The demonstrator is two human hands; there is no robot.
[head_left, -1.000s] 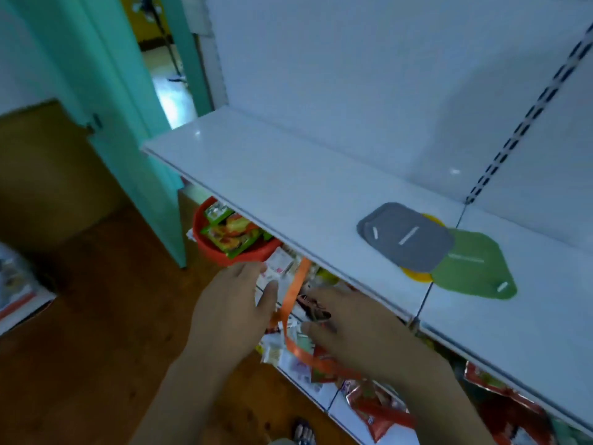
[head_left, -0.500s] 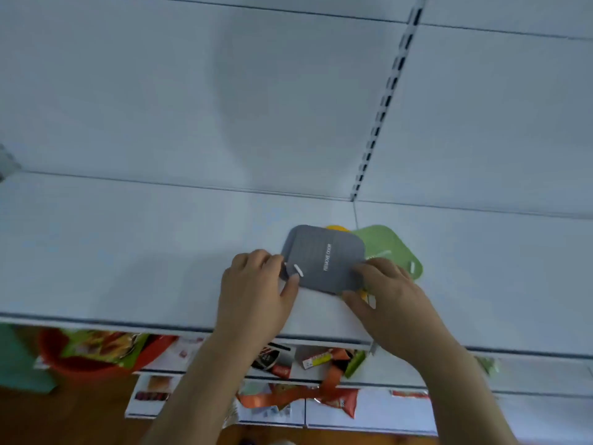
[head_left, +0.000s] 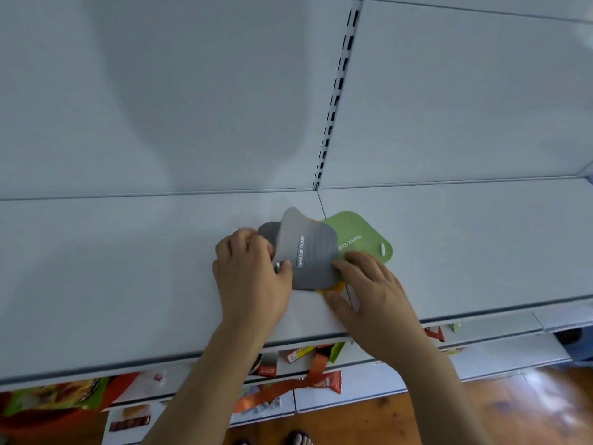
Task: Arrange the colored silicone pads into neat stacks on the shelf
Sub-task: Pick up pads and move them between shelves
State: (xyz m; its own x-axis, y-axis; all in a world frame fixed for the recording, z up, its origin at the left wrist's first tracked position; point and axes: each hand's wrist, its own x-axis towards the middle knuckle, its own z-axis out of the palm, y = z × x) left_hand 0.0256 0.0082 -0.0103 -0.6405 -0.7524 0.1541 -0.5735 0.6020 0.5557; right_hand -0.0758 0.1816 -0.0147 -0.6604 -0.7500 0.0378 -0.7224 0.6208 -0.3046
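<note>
On the white shelf (head_left: 128, 268) lie overlapping silicone pads. The top grey pad (head_left: 308, 252), printed REMOVE ODOR, is lifted and curled at its far edge. A second grey pad (head_left: 268, 231) peeks out under it at the left. A green pad (head_left: 359, 234) lies to the right, and a yellow pad (head_left: 333, 288) shows beneath at the front. My left hand (head_left: 253, 281) pinches the top grey pad's left edge. My right hand (head_left: 369, 293) rests with fingers on that pad's right edge and on the yellow pad.
The white back panel carries a slotted upright (head_left: 337, 91). Lower shelves (head_left: 353, 390) hold snack packets and an orange ribbon (head_left: 288, 383). A red basin (head_left: 48, 409) of packets sits at lower left. Wooden floor (head_left: 529, 412) lies below.
My view swung from the lower shelf up to the pads. Both hands came up onto the shelf and took the top grey pad, which now lifts and curls off the pile.
</note>
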